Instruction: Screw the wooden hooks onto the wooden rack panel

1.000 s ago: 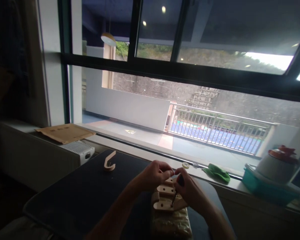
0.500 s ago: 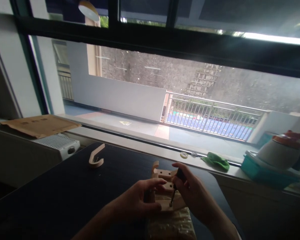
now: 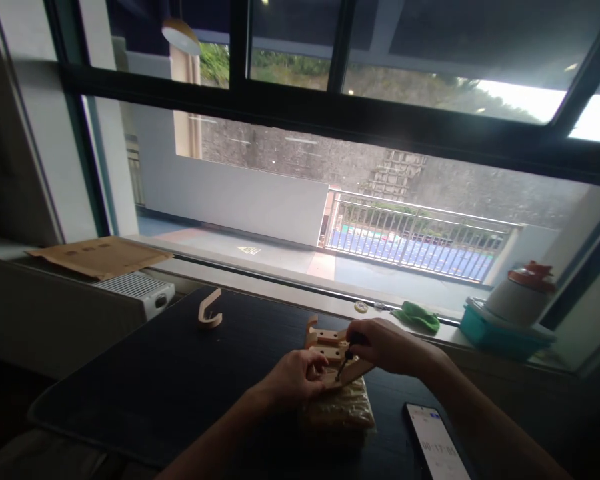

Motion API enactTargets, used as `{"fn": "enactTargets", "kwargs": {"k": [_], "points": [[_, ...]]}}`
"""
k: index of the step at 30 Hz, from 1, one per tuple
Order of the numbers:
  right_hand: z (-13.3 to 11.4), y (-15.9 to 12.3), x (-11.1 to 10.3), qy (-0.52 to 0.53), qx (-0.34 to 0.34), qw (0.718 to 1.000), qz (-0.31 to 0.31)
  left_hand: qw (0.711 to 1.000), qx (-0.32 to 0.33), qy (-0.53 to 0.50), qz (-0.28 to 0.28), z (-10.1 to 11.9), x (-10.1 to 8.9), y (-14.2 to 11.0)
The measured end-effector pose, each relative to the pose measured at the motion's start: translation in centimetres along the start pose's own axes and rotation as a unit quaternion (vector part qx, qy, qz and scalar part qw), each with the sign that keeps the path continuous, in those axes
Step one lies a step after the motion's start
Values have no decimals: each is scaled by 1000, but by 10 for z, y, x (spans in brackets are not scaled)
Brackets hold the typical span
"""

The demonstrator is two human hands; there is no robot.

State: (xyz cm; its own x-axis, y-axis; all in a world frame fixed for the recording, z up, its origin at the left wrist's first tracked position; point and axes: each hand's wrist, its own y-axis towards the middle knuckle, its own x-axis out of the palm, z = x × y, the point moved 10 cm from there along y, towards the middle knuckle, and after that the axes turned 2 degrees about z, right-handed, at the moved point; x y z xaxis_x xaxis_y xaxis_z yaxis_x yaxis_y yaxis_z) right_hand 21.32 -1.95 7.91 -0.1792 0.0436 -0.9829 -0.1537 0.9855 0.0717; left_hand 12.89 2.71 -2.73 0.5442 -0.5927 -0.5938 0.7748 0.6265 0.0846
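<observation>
My right hand (image 3: 383, 345) is wrapped around the dark handle of a screwdriver (image 3: 349, 355). The screwdriver slants down, its tip on the nearest pale wooden hook (image 3: 354, 372). Thumb and fingers of my left hand (image 3: 296, 377) close on the left end of that hook; the exact contact is partly hidden. Beneath the hook lies a plastic-wrapped package (image 3: 347, 408). Just behind, similar wooden pieces with dark holes (image 3: 325, 335) lie side by side, one with a curled end. A separate wooden hook (image 3: 210, 323) stands farther left on the dark table (image 3: 145, 373).
A phone (image 3: 433, 437) with a running timer lies by my right forearm. Along the windowsill are a tape roll (image 3: 361, 307), a green cloth (image 3: 416, 317) and a teal box (image 3: 503, 333) with a white container on top. A brown envelope (image 3: 105, 257) lies at left.
The view has tilted up and shifted, and the phone has come into sight. My right hand and forearm have swung to a flatter angle, with the screwdriver still at the nearest hook.
</observation>
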Motion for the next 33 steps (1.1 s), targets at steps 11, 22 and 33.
{"fn": "enactTargets", "kwargs": {"k": [11,22,33], "points": [[4,8,11,-24,2,998,-58,963,32,266,-25,44,7,19],[-7,14,3,-69,-29,993,-93,971,47,233,-13,39,5,20],[-3,15,8,-88,18,989,-118,947,9,313,-62,35,10,19]]}}
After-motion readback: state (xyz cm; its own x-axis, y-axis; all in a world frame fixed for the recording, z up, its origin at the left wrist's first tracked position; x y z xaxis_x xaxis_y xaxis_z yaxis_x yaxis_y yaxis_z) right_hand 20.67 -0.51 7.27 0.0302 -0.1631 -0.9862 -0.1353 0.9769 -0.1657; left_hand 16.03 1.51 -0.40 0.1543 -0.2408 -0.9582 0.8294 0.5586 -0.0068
